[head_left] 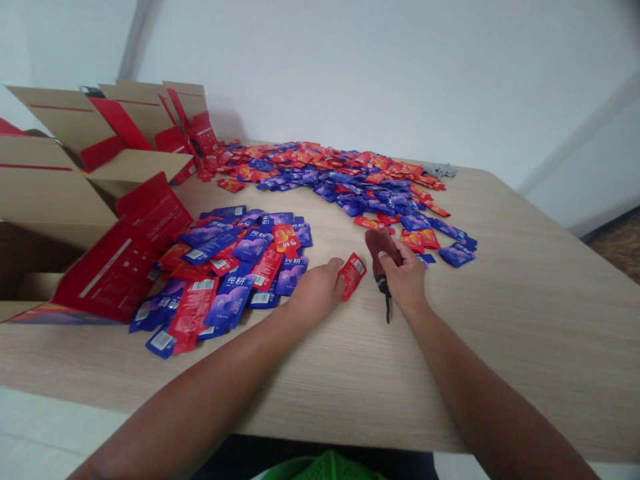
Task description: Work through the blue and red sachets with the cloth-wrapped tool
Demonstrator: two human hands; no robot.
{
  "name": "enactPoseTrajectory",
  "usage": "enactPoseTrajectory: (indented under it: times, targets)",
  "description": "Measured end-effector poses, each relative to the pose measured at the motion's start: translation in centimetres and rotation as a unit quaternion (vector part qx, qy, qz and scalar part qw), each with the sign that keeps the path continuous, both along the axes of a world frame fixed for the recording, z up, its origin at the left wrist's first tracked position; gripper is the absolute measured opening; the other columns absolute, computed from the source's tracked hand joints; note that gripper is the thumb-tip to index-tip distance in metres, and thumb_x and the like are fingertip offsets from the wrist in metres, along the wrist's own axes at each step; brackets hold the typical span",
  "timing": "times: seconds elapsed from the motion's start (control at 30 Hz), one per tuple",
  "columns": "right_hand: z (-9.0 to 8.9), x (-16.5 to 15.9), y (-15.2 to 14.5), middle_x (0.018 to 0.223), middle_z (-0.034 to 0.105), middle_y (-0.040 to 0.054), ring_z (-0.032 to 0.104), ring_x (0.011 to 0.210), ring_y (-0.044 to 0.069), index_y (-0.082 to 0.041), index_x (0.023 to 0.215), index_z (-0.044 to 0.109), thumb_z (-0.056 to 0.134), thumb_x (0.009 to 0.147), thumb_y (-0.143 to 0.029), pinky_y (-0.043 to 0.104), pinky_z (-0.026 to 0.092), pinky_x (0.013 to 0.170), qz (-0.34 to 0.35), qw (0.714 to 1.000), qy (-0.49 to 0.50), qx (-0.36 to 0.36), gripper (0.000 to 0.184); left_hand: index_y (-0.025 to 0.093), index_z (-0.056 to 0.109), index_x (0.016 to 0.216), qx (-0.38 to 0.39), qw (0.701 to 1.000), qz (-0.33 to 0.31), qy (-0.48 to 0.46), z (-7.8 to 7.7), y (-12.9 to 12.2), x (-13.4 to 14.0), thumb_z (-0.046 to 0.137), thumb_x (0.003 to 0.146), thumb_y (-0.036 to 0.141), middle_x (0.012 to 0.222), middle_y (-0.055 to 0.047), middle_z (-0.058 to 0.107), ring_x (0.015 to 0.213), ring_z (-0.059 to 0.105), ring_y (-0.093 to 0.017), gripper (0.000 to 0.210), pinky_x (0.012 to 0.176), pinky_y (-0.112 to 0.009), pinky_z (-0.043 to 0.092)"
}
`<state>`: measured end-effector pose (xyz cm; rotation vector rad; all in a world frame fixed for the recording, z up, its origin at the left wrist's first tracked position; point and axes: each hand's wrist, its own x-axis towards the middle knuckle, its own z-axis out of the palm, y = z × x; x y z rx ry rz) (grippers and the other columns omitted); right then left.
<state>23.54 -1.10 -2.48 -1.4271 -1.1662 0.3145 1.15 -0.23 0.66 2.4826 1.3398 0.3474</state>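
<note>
My left hand (pixel 320 288) pinches the edge of a small red sachet (pixel 353 275) whose pale barcode label faces up, just above or on the table. In my right hand (pixel 406 279) is a dark reddish-brown, elongated thing (pixel 376 252) with a black end and a short black cord pointing toward me; its kind I cannot tell. Left of my left hand lies a loose heap of blue and red sachets (pixel 231 293). Beyond my hands, a long pile of red, orange and blue sachets (pixel 345 177) spreads across the table, with a few blue ones (pixel 457 253) near my right hand.
Several open cardboard boxes with red flaps stand along the left side; the nearest box (pixel 117 280) borders the sachet heap. A grey bundle (pixel 440 171) lies at the far right end of the pile. The wooden table (pixel 525 320) meets a white wall (pixel 400 73) behind.
</note>
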Motion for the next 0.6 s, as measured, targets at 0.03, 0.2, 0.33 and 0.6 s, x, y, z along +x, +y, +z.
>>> enactPoseTrajectory:
  times: [0.03,0.2,0.33,0.6]
  targets:
    - [0.0,-0.1,-0.1,0.124,0.082,0.0103,0.078,0.107,0.03,-0.018,0.138,0.075,0.069,0.091,-0.039,0.046,0.06,0.101,0.001,1.0,-0.002,0.005,0.052,0.021,0.06,0.133,-0.002,1.0,0.015,0.009,-0.3,0.0,0.0,0.047,0.109,0.028,0.108,-0.009,0.078,0.097,0.076,-0.024,0.028,0.08,-0.032,0.055]
    - [-0.8,-0.5,-0.6,0.132,0.078,0.01,0.074,0.118,0.03,-0.022,0.139,0.074,0.067,0.093,-0.032,0.05,0.057,0.11,0.073,0.992,-0.097,0.024,0.048,0.02,0.068,0.11,0.032,0.998,0.022,0.051,-0.6,-0.2,0.0,0.047,0.107,0.032,0.113,-0.011,0.071,0.097,0.074,-0.025,0.025,0.08,-0.034,0.055]
    - [-1.3,-0.5,-0.8,0.143,0.073,0.01,0.068,0.131,0.03,-0.026,0.142,0.071,0.064,0.09,-0.02,0.053,0.053,0.117,0.219,0.942,-0.254,-0.007,0.053,0.022,0.07,0.109,0.035,0.999,-0.001,0.028,-0.3,-0.4,0.0,0.054,0.104,0.036,0.116,-0.009,0.07,0.102,0.072,-0.023,0.022,0.083,-0.033,0.056]
    - [-1.7,-0.4,-0.4,0.144,0.07,0.0106,0.066,0.131,0.03,-0.026,0.148,0.065,0.061,0.092,-0.018,0.054,0.053,0.116,0.191,0.937,-0.288,-0.044,0.057,0.024,0.07,0.118,0.019,0.999,-0.017,0.029,-0.2,-0.6,0.1,0.063,0.101,0.043,0.12,-0.009,0.069,0.106,0.071,-0.025,0.027,0.085,-0.034,0.056]
